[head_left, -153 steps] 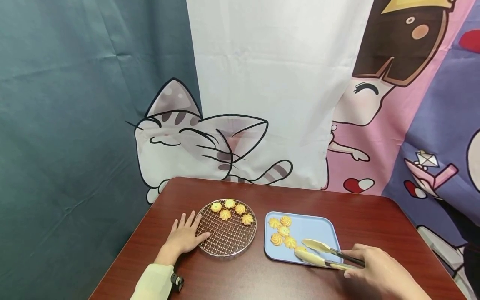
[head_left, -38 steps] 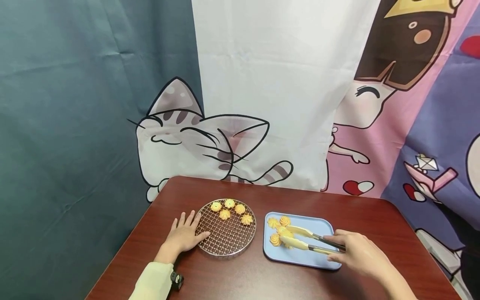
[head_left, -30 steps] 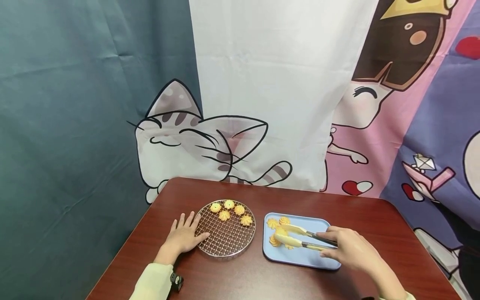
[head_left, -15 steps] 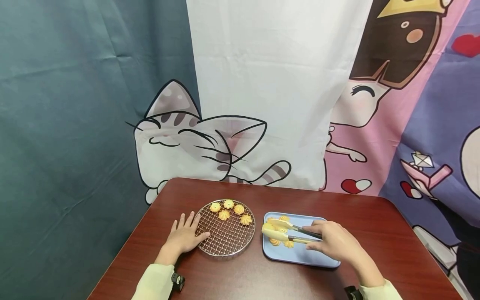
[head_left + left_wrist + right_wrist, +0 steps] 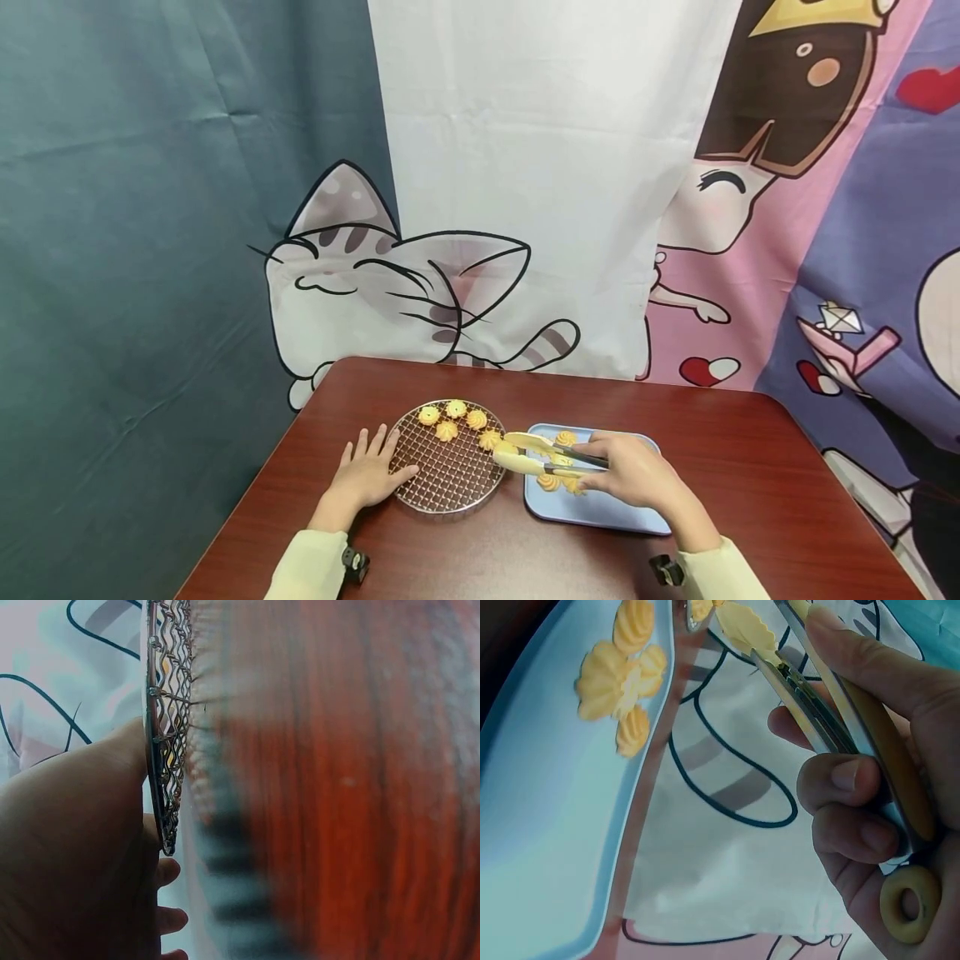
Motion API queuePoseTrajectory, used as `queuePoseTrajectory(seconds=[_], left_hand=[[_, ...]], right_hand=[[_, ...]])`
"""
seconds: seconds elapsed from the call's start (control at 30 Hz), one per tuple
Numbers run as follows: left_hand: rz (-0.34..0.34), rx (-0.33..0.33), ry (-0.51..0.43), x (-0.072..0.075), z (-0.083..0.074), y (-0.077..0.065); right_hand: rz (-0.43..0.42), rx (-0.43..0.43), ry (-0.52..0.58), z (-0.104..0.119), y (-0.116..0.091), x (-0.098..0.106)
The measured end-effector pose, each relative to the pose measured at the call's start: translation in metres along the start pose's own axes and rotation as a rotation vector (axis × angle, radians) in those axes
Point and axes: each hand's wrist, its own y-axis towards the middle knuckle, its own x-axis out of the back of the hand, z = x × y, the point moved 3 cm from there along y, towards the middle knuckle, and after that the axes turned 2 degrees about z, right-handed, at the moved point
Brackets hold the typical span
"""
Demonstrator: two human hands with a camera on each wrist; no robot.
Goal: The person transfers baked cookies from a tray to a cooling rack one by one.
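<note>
My right hand (image 5: 637, 477) grips yellow-tipped tongs (image 5: 555, 468) by their handles, fingers curled round them in the right wrist view. The tong tips hover at the right rim of a round wire rack (image 5: 450, 477), with a yellow piped cookie (image 5: 507, 447) partly hidden between them. Several such cookies (image 5: 446, 431) lie on the rack's far side. Behind the tongs, more cookies (image 5: 548, 482) sit at the left end of a blue tray (image 5: 615, 515). My left hand (image 5: 362, 479) rests with spread fingers against the rack's left edge; the left wrist view shows the rack's rim (image 5: 152, 742) beside it.
The brown table (image 5: 420, 558) carries the rack on the left and the tray to its right, a narrow strip of wood between them. A printed curtain (image 5: 525, 167) hangs right behind the far table edge.
My right hand has carried the tongs left from the tray's near right part, across its other cookies, to the rack. The cookie formerly at the tong tips has left the tray. The left hand stays.
</note>
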Motion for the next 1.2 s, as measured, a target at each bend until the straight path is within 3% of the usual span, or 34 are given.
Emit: queuePoseTrajectory(seconds=[0.47,0.97,1.2], left_hand=[[0.009,0.004,-0.009,0.000,0.000,-0.001],[0.017,0.009,-0.007,0.002,-0.002,-0.004],[0.023,0.014,-0.002,0.001,0.000,-0.004]], right_hand=[[0.015,0.078,0.011,0.011,0.029,-0.015],[0.028,0.091,0.024,0.018,0.050,-0.028],[0.051,0.052,0.031,0.019,0.059,-0.037]])
